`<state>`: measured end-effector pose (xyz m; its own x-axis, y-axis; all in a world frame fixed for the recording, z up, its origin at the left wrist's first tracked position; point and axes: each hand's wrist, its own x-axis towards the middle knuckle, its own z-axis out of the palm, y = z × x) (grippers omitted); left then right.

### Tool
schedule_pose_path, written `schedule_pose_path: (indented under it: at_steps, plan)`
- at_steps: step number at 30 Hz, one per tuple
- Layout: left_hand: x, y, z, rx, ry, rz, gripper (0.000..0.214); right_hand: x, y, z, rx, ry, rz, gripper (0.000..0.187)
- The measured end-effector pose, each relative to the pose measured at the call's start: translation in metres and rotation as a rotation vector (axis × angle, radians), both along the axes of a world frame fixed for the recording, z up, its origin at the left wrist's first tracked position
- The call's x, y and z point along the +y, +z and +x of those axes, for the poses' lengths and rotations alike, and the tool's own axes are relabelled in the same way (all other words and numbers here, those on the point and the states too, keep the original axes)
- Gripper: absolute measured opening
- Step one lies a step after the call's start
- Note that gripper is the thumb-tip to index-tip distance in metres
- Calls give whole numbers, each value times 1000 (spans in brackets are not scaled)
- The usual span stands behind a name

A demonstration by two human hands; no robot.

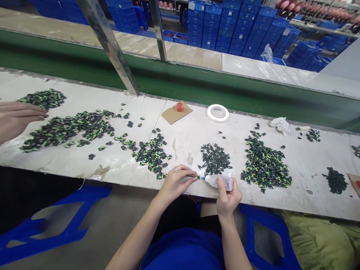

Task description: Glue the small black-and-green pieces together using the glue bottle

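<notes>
My left hand (176, 182) is closed in a pinch on a small dark green part (196, 176) at the near edge of the white table (303, 161). My right hand (227, 197) grips a small clear squeeze bottle (221, 181), lying sideways with its blue nozzle touching the part. Piles of small dark and green parts lie around: one pile (152, 153) just left of my hands, a second pile (215, 158) right behind them, and a larger pile (266, 165) to the right.
Another person's hand (17, 118) reaches in at far left near a long spread of parts (67, 127). A cardboard piece with an orange cap (179, 107), a tape roll (218, 113) and crumpled paper (279, 123) lie further back. Blue stools stand below; blue crates are stacked behind a green conveyor belt (197, 84).
</notes>
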<state>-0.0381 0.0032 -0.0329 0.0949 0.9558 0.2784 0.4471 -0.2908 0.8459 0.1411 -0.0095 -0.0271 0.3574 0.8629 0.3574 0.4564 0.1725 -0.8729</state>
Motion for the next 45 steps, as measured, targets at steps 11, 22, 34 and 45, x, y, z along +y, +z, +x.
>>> schedule_pose_path:
  at_steps: [11,22,34,45]
  plan:
    - [0,3,0,1,-8,28,10,1,4,-2,28,9,17,37]
    - [-1,6,-3,-37,-42,-60,13,3,2,20,383,-178,87,30]
    - [37,3,12,224,-17,51,11,6,-3,31,20,-209,76,57]
    - [16,14,16,20,-92,-19,11,-13,7,-16,-156,179,163,9]
